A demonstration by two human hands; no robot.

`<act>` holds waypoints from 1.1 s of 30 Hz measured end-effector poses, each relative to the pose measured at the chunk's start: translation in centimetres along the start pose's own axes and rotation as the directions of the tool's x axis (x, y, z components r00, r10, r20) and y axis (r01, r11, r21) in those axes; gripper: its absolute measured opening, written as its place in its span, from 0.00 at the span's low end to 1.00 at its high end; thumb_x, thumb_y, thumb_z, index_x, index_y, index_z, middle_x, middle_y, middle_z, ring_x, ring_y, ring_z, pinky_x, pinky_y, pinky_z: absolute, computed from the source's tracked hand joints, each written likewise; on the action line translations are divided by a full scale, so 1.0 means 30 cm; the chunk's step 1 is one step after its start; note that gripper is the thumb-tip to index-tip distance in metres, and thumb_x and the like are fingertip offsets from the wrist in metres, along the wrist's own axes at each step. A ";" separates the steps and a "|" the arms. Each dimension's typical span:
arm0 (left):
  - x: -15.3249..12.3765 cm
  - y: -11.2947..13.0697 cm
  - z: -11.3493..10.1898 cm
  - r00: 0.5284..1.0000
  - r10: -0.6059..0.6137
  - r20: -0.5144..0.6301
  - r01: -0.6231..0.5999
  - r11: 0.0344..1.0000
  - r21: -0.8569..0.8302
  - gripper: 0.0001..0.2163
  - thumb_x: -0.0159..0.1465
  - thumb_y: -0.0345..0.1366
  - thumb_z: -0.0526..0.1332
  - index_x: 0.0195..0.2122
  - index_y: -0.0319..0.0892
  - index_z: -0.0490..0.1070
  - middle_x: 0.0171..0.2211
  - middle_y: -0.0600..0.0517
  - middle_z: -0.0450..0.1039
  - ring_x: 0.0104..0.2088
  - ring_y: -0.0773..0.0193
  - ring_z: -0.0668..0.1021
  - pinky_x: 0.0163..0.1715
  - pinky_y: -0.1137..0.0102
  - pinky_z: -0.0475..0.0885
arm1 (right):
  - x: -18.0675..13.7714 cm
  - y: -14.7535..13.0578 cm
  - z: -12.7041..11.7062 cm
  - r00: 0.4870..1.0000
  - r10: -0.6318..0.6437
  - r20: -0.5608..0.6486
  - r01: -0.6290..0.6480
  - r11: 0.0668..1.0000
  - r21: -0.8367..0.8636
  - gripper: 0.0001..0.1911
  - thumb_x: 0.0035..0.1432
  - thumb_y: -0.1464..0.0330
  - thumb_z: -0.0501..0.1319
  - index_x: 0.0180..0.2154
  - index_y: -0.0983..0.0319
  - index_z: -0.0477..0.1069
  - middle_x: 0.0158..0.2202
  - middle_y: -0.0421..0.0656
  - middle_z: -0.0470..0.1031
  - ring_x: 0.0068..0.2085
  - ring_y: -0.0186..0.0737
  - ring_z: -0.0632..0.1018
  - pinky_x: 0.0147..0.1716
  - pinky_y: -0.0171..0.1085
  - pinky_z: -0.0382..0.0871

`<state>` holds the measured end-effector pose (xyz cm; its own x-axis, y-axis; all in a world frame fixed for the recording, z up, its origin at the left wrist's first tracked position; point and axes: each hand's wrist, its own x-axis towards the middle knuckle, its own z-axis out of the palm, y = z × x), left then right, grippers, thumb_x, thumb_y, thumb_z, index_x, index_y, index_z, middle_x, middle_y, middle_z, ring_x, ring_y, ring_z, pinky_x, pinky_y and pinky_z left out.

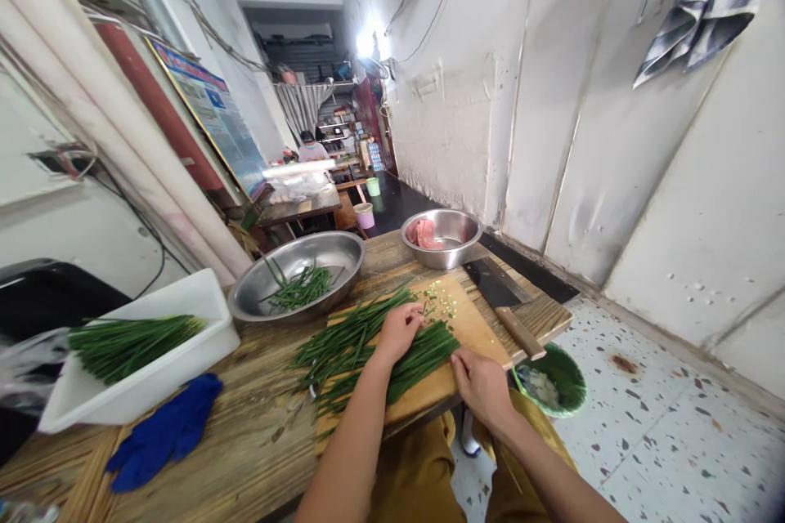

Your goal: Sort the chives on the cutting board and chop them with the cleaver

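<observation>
Long green garlic chives (356, 335) lie in bunches across a wooden cutting board (484, 327). My left hand (401, 331) is over the nearer bunch, its fingers curled around the stalks. At the right end of that bunch, my right hand (482, 384) is closed, thumb and forefinger pinched at the cut ends; its other fingers are tucked out of sight. Small pale chopped bits (440, 302) are scattered at the board's far side. A cleaver (500, 290) with a wooden handle rests on the table to the right of the board.
Behind the board are a steel bowl (349, 257) with chives and a smaller bowl (463, 225) with raw meat. At left, a white bin (212, 302) holds chives near blue gloves (165, 433). A green basket (573, 380) is on the floor. A person (312, 149) is far back.
</observation>
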<state>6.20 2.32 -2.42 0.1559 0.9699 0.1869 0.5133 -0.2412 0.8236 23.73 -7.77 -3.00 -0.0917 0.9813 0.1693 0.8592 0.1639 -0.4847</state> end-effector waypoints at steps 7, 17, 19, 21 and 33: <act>-0.008 0.019 0.004 0.998 0.049 0.044 -0.052 0.996 0.068 0.11 0.59 0.31 0.56 0.38 0.39 0.78 0.38 0.49 0.79 0.40 0.61 0.78 0.44 0.69 0.69 | 0.003 -0.001 -0.003 1.000 -0.005 0.001 0.005 1.000 -0.003 0.17 0.64 0.67 0.46 0.36 0.62 0.73 0.32 0.44 0.78 0.35 0.38 0.78 0.32 0.31 0.59; -0.004 0.007 0.019 0.998 0.067 -0.011 -0.066 0.997 0.028 0.09 0.58 0.37 0.60 0.34 0.39 0.77 0.33 0.51 0.79 0.34 0.62 0.78 0.38 0.70 0.70 | 0.003 -0.002 -0.005 1.000 0.006 0.018 -0.006 1.000 -0.008 0.16 0.64 0.67 0.47 0.36 0.62 0.73 0.32 0.44 0.78 0.36 0.38 0.78 0.33 0.31 0.59; -0.001 -0.003 0.020 0.997 0.072 -0.016 -0.072 0.997 0.019 0.10 0.59 0.38 0.59 0.35 0.40 0.78 0.34 0.51 0.79 0.36 0.61 0.78 0.40 0.70 0.70 | 0.004 -0.002 -0.006 1.000 0.007 0.022 -0.007 1.000 -0.010 0.16 0.64 0.67 0.47 0.36 0.62 0.73 0.33 0.44 0.78 0.36 0.38 0.78 0.33 0.32 0.59; 0.000 -0.009 0.021 0.997 0.074 -0.016 -0.074 0.997 0.026 0.11 0.59 0.38 0.59 0.36 0.40 0.78 0.36 0.50 0.79 0.37 0.61 0.79 0.41 0.69 0.70 | 0.006 -0.002 -0.007 1.000 0.006 0.022 -0.006 1.000 -0.015 0.16 0.64 0.67 0.47 0.35 0.62 0.73 0.32 0.44 0.78 0.35 0.38 0.78 0.32 0.32 0.58; -0.008 0.014 0.021 0.998 0.065 0.013 -0.066 0.995 0.072 0.10 0.60 0.37 0.58 0.34 0.41 0.79 0.37 0.52 0.79 0.39 0.61 0.79 0.43 0.71 0.70 | 0.010 0.005 0.007 1.000 -0.017 -0.012 0.017 1.000 0.003 0.16 0.64 0.67 0.47 0.34 0.62 0.72 0.30 0.44 0.78 0.34 0.39 0.78 0.31 0.32 0.58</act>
<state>6.91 1.96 -2.44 0.1997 0.9517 0.2332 0.5615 -0.3062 0.7687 23.73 -7.42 -3.20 -0.1001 0.9772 0.1873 0.8560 0.1805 -0.4844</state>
